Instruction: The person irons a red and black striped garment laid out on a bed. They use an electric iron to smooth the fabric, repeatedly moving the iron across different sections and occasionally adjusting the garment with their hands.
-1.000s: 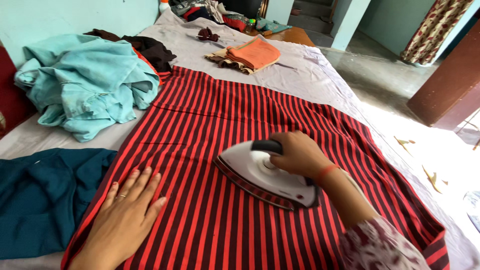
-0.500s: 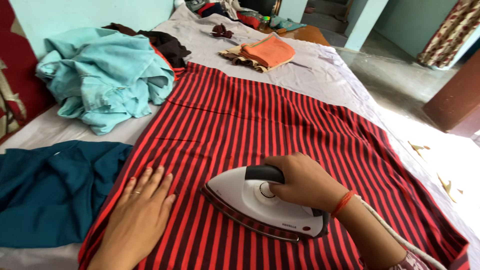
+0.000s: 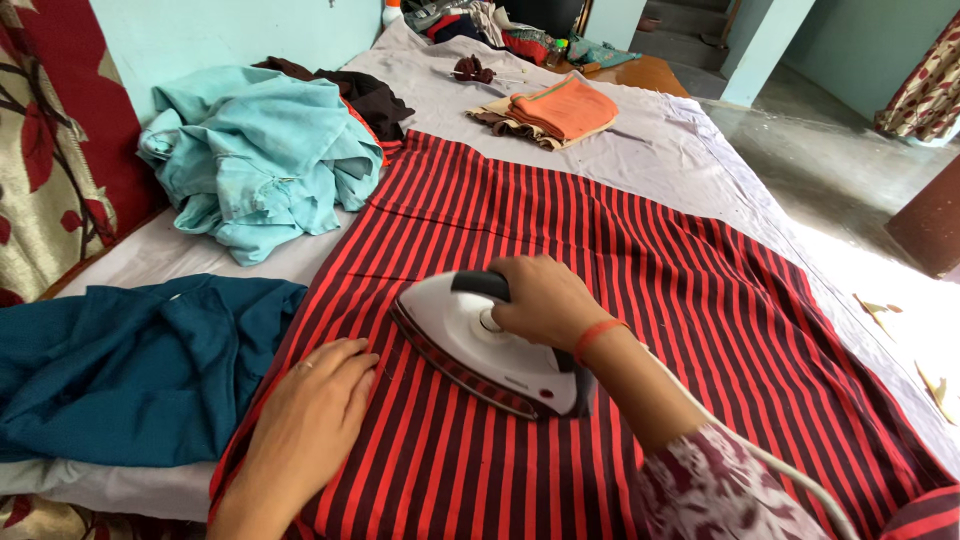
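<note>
Right hand clenched round handle of white iron, frame centre, pressing striped cloth; left hand flat, released, holding cloth taut.

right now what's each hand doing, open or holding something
Left hand: open, flat on the striped cloth.
Right hand: closed around the handle of the white iron.

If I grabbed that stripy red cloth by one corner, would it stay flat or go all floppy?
Probably floppy: the striped cloth lies thin and flat, and its far edge drapes over the bed's side. It looks light, since the left hand presses it flat while the right hand runs the iron over it.
</note>
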